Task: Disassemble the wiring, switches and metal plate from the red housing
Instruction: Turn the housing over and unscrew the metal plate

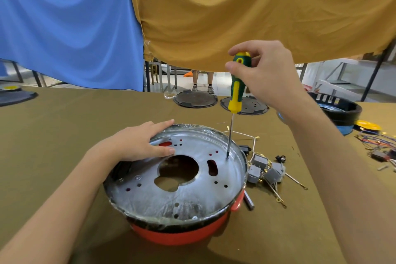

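Note:
The red housing [182, 234] sits on the table in front of me, its top covered by a round metal plate [150, 197] with several holes. My left hand [139, 142] rests flat on the plate's far left part, fingers straight. My right hand [263, 72] grips the top of a green and yellow screwdriver [236, 90], held upright. Its tip stands on the plate near the right rim, at a screw. Grey switches with wires [264, 170] lie loose on the table just right of the housing.
Two black round lids [195, 99] lie at the table's far edge. A black basket-like part [340, 109] and a bundle of coloured wires [377, 145] sit at the right. Blue and mustard cloths hang behind. A person's legs stand beyond the table.

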`<state>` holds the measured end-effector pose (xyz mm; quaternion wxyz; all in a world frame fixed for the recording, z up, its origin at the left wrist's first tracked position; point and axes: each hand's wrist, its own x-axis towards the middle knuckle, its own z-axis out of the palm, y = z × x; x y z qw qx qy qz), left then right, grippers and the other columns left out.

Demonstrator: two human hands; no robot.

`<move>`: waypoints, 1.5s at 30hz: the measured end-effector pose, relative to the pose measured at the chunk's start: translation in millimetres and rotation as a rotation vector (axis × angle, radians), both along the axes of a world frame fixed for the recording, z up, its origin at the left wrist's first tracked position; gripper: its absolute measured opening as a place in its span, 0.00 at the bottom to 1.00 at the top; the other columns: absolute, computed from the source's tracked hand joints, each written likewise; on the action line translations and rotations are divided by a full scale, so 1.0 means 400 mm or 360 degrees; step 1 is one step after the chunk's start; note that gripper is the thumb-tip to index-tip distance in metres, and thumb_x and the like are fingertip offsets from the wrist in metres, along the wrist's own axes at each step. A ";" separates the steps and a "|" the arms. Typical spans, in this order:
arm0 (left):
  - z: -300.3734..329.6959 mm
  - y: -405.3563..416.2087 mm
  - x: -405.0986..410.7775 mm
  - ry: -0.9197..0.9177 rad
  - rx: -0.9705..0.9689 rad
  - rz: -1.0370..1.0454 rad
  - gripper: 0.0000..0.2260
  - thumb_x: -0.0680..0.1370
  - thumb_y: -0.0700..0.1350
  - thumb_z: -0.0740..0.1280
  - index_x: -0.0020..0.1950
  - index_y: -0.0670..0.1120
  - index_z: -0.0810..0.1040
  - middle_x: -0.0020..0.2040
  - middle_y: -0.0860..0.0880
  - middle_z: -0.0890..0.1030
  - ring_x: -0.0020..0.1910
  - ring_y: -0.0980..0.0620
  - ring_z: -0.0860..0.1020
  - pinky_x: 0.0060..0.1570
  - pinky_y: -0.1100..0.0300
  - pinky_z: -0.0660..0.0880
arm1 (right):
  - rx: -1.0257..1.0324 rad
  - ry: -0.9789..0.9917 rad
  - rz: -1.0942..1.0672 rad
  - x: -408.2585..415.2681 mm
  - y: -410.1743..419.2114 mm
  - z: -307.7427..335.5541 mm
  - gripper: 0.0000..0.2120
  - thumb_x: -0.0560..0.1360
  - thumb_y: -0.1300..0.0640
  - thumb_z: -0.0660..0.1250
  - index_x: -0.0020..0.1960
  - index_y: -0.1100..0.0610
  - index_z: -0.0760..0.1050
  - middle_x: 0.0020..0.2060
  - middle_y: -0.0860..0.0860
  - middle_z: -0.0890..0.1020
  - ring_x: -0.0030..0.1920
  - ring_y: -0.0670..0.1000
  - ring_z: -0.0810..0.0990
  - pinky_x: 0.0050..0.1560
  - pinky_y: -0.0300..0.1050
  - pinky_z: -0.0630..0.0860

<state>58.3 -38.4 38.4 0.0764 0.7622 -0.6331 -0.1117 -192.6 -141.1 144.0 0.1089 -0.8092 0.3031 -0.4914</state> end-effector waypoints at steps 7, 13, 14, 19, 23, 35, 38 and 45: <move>0.002 0.002 -0.009 -0.0008 -0.0006 0.0024 0.37 0.73 0.71 0.60 0.78 0.70 0.45 0.70 0.52 0.69 0.61 0.51 0.73 0.58 0.60 0.68 | 0.0091 -0.0005 0.0106 -0.001 -0.001 -0.011 0.10 0.78 0.55 0.63 0.55 0.53 0.80 0.40 0.48 0.76 0.34 0.43 0.70 0.35 0.36 0.66; 0.005 0.005 -0.009 -0.0002 -0.0008 0.0015 0.38 0.73 0.72 0.60 0.78 0.70 0.46 0.66 0.53 0.70 0.61 0.51 0.73 0.59 0.57 0.70 | -0.0032 -0.0037 -0.0012 -0.001 -0.004 -0.014 0.11 0.74 0.47 0.73 0.56 0.48 0.82 0.50 0.50 0.74 0.43 0.39 0.71 0.46 0.32 0.70; 0.004 0.006 -0.009 -0.0001 -0.0011 0.0017 0.37 0.73 0.71 0.60 0.78 0.70 0.46 0.67 0.53 0.70 0.62 0.50 0.73 0.60 0.57 0.69 | 0.0004 -0.0057 0.0015 -0.004 -0.006 -0.010 0.11 0.75 0.50 0.73 0.57 0.49 0.82 0.49 0.50 0.77 0.42 0.40 0.75 0.46 0.37 0.75; 0.005 0.008 -0.011 0.0012 -0.0006 0.0025 0.38 0.73 0.72 0.60 0.78 0.70 0.45 0.71 0.51 0.69 0.66 0.49 0.72 0.62 0.57 0.68 | 0.0176 -0.0162 0.0159 0.000 0.006 -0.001 0.13 0.76 0.61 0.61 0.53 0.53 0.82 0.40 0.53 0.84 0.32 0.42 0.73 0.32 0.43 0.74; 0.008 0.009 -0.014 0.0003 0.0000 0.0033 0.38 0.72 0.72 0.60 0.78 0.70 0.45 0.71 0.50 0.68 0.66 0.48 0.72 0.62 0.56 0.68 | 0.0127 -0.0062 0.0237 0.011 0.013 -0.014 0.08 0.78 0.53 0.62 0.49 0.52 0.80 0.36 0.44 0.75 0.31 0.40 0.70 0.31 0.27 0.66; 0.006 0.007 -0.013 -0.0006 0.0014 0.0031 0.38 0.73 0.71 0.60 0.78 0.70 0.45 0.73 0.50 0.67 0.70 0.47 0.70 0.63 0.56 0.66 | 0.0087 -0.0017 0.0104 0.017 0.019 -0.016 0.07 0.78 0.55 0.62 0.51 0.55 0.77 0.40 0.50 0.76 0.35 0.40 0.70 0.35 0.32 0.67; 0.005 0.010 -0.013 0.0000 0.0011 0.0037 0.37 0.73 0.72 0.60 0.77 0.70 0.45 0.75 0.49 0.66 0.73 0.47 0.67 0.64 0.56 0.65 | 0.0026 0.0019 0.0006 0.020 0.014 -0.024 0.15 0.75 0.43 0.71 0.51 0.54 0.78 0.51 0.52 0.68 0.52 0.50 0.71 0.53 0.41 0.71; 0.004 0.008 -0.010 -0.0008 0.0006 0.0029 0.38 0.72 0.72 0.59 0.77 0.71 0.45 0.74 0.50 0.66 0.70 0.48 0.70 0.62 0.57 0.66 | 0.0043 0.0038 -0.0056 0.006 0.004 -0.004 0.15 0.77 0.56 0.64 0.63 0.52 0.77 0.47 0.49 0.79 0.41 0.46 0.75 0.44 0.37 0.73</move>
